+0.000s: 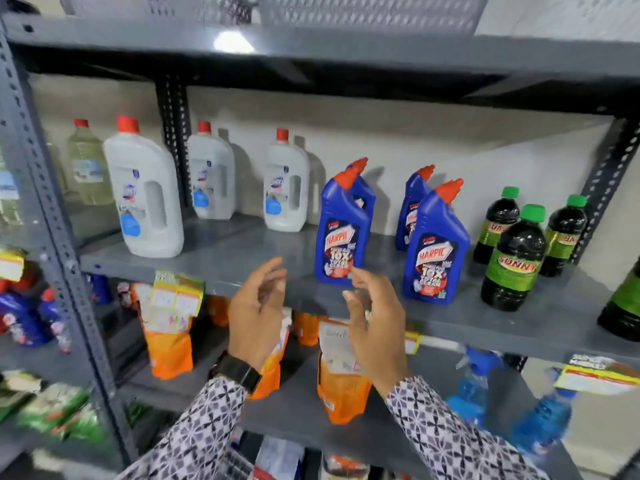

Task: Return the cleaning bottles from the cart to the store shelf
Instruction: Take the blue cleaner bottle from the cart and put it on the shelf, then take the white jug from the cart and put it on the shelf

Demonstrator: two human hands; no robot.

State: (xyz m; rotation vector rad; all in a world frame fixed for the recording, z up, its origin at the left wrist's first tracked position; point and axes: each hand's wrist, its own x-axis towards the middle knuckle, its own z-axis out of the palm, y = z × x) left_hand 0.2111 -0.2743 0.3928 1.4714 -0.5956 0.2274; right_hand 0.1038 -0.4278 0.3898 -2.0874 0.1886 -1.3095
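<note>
You are facing a grey slotted-steel shelving rack [52, 216] set against a pale wall [346, 133], and its middle shelf [249, 261] is stretching across your view from left to right. Another grey board is running overhead, with perforated metal trays sitting above it. On the middle shelf the large white jugs with red caps are standing upright, the biggest one [145, 192] nearest the front edge at the left and two more [211, 174] further back near the wall. Right of them the blue Harpic bottles with red angled caps are standing in two pairs; the front bottle of the left pair [341, 233] is sitting just behind the shelf's front edge, and the front bottle of the right pair [434, 247] is standing well apart from it. Further right the dark bottles with green caps and green labels [512, 258] are grouped near the rack's right post. On the shelf below, orange refill pouches [169, 341] are standing in a row, and blue spray bottles [474, 386] are blurring at the right.

Your left hand [258, 313], with a dark watch at the wrist, is hanging in front of the shelf edge, fingers loosely spread and grasping nothing. Your right hand [374, 323] is also released, its curled fingertips hovering just beside the base of the left front Harpic bottle; whether they are touching it is unclear.
</note>
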